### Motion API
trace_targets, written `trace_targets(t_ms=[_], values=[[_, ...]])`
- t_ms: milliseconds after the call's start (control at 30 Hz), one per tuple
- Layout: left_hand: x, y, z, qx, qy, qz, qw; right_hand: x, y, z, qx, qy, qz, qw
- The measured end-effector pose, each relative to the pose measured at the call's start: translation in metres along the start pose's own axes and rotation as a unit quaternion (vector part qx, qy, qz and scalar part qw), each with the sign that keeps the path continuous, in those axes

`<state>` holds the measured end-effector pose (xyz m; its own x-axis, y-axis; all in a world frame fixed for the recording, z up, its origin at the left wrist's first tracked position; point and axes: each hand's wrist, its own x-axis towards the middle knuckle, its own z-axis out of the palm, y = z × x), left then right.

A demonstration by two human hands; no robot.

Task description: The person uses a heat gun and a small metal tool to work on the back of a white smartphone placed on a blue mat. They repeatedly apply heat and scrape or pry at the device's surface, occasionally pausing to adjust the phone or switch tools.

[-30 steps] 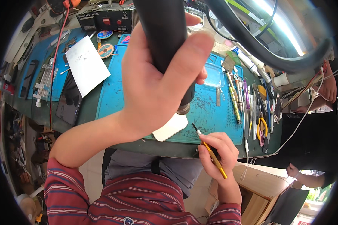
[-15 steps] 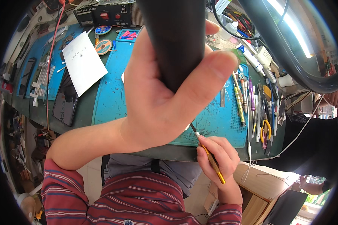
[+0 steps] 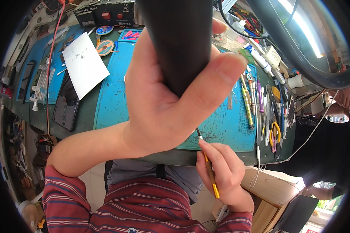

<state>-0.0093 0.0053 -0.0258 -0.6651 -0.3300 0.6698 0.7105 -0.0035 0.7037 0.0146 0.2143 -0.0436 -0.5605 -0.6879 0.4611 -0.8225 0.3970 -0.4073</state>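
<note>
My left hand (image 3: 159,112) is wrapped round a thick black cylinder (image 3: 179,42), very close to the camera, whose kind I cannot make out. Below it, at the table's near edge, my right hand (image 3: 223,167) pinches a slim hand tool with a gold handle (image 3: 212,176). The tool's thin dark shaft points up and away, its end passing behind my left hand. Both hands are over or beside a scratched blue work mat (image 3: 112,105). Slivers of something white peek out around my left hand; the rest of it is hidden.
Screwdrivers, tweezers and yellow-handled pliers (image 3: 275,134) line the right side. On the left, a white paper sheet (image 3: 85,66) overlaps a dark phone (image 3: 68,105). Behind are solder wick spools (image 3: 105,47) and a black box (image 3: 105,16). A dark curved arm (image 3: 299,58) overhangs the right.
My right hand has shifted slightly left, and the gold-handled tool now stands steeper. My left hand keeps its grip on the black cylinder, almost still.
</note>
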Motion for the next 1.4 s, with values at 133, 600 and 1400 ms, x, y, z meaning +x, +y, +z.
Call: trace_targets(t_ms=[133, 600, 1400], values=[[0.000, 0.001, 0.000, -0.012, 0.002, -0.004, 1.000, 0.005, -0.013, -0.001, -0.049, -0.023, 0.008, 0.999], [-0.004, 0.000, 0.000, -0.003, 0.007, -0.037, 0.999, 0.025, -0.020, -0.016, -0.031, -0.075, 0.056, 0.995], [0.038, 0.036, -0.025, -0.042, 0.011, -0.091, 0.995, 0.029, 0.036, -0.027, -0.260, -0.032, 0.011, 0.965]])
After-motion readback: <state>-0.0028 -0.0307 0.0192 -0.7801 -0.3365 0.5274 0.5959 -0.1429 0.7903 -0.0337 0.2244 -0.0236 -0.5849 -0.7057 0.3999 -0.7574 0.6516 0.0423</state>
